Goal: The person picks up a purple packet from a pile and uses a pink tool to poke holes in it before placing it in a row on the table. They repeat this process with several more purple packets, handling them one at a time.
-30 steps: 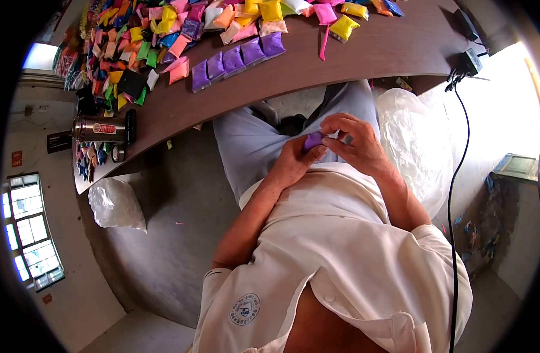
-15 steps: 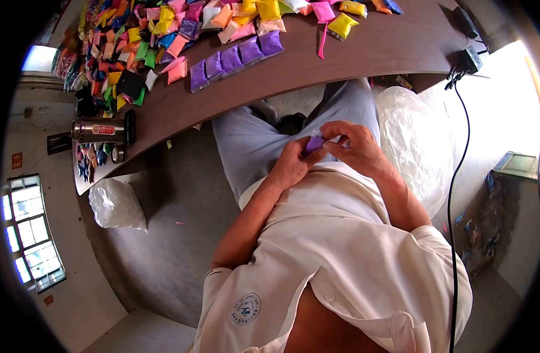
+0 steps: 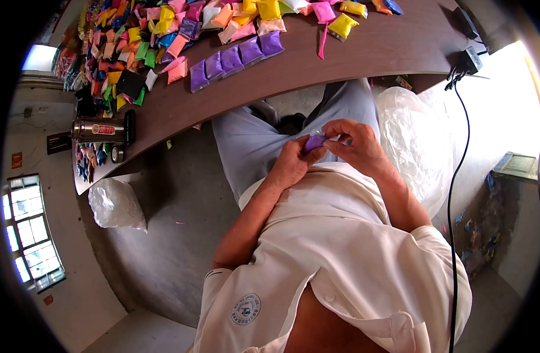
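Above my lap, a small purple packet [image 3: 313, 143] in a clear wrapper is held between my two hands. My left hand [image 3: 293, 162] is closed round its lower left side, thumb lying against it. From the right, my right hand [image 3: 358, 145] pinches at the packet's edge with thumb and forefinger; the other fingers are curled. Part of the packet is covered by fingers. On the table beyond, a strip of several similar purple packets [image 3: 231, 60] lies side by side near the front edge.
Many coloured packets [image 3: 164, 26] are heaped on the brown table [image 3: 352, 62]. A steel flask [image 3: 99, 129] lies at its left end. Clear plastic bags [image 3: 414, 141] stand right of my legs and on the left floor. A black cable [image 3: 456, 194] hangs at the right.
My right hand has shifted very slightly, and a little more of the purple packet and its clear wrapper shows between the hands. The table things have not moved.
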A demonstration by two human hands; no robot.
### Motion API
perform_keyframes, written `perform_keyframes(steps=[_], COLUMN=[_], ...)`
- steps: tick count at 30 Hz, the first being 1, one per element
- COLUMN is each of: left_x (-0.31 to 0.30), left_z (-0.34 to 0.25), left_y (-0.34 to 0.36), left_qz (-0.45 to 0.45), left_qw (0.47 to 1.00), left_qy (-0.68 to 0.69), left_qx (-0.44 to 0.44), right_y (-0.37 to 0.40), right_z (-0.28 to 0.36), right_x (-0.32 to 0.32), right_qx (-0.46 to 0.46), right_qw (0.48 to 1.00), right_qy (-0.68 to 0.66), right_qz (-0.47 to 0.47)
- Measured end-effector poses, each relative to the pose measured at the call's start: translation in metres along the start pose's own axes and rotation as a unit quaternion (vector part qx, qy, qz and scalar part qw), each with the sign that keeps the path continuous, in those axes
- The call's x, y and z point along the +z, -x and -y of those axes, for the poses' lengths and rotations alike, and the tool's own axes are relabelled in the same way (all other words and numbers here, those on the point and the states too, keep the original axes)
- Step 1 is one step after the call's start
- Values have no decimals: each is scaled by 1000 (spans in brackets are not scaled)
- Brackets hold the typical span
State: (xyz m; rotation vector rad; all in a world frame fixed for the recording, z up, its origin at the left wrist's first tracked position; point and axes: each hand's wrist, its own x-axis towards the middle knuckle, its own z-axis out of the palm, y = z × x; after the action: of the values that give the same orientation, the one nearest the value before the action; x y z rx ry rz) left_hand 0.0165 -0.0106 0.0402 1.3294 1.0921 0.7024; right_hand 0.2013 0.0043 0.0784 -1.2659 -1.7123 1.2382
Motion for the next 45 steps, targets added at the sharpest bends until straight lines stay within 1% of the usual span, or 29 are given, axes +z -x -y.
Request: perform_keyframes(steps=[2, 6, 8, 9, 11, 12, 14, 15, 17, 18, 20, 27, 29, 32, 33, 35, 36, 38, 41, 45], left_x=[1, 1, 1, 1, -1, -1, 0, 1, 3, 3, 0, -1, 2, 1, 1, -1, -1, -2, 0, 1], left_z=[-5, -2, -3, -3, -2, -1, 1, 0, -4, -2, 4, 3, -1, 5, 6, 8, 6, 3, -1, -3], left_y=[1, 0, 1, 1, 2, 2, 1, 1, 0, 0, -1, -2, 0, -2, -3, -4, -4, -4, -4, -4], left_qz=[-14, -12, -14, -14, 14, 14, 11, 12, -16, -16, -1, -4, -33, -54, -54, -32, -32, -22, -34, -34], left_qw=[1000, 1000, 999, 999, 998, 998, 997, 997, 999, 999, 1000, 1000, 999, 996, 996, 999, 999, 1000, 999, 999], left_qy=[-2, -16, -32, -33, -61, -62, -66, -66, -42, -42, -18, -13, -34, -60, -60, 18, 18, -5, -8, -11], left_qx=[-4, -3, 1, 0, -30, -30, -32, -32, 16, 16, -6, 15, 20, 42, 42, -9, -9, 11, 26, 21], right_y=[-1, -1, 0, 0, 2, 2, 4, 4, 3, 4, 5, 1, 0, 1, 1, 1, 1, -2, -2, -3], right_z=[1, 0, 2, 0, -3, -1, 4, 3, 1, 2, 6, 3, 0, 1, 1, -1, -3, -7, -4, -4], right_x=[-1, -2, -2, -1, -2, -2, -4, -5, -6, -6, -4, -7, -7, -5, -5, -5, -5, -5, -6, -4], right_qx=[15, 19, -21, -21, -43, -43, 8, 8, -11, -11, -49, -66, -48, -38, -38, -55, -55, -35, -16, -20], right_qw=[999, 997, 999, 999, 995, 995, 997, 997, 998, 998, 994, 994, 996, 997, 997, 998, 998, 997, 996, 996], right_qy=[-35, -58, 9, 9, 68, 68, 36, 36, 15, 15, 93, 85, 60, 54, 54, 15, 15, -67, -80, -75], right_qz=[25, 42, 31, 31, 56, 55, 65, 64, 56, 56, -27, 11, 46, 51, 51, 23, 23, 33, 39, 37])
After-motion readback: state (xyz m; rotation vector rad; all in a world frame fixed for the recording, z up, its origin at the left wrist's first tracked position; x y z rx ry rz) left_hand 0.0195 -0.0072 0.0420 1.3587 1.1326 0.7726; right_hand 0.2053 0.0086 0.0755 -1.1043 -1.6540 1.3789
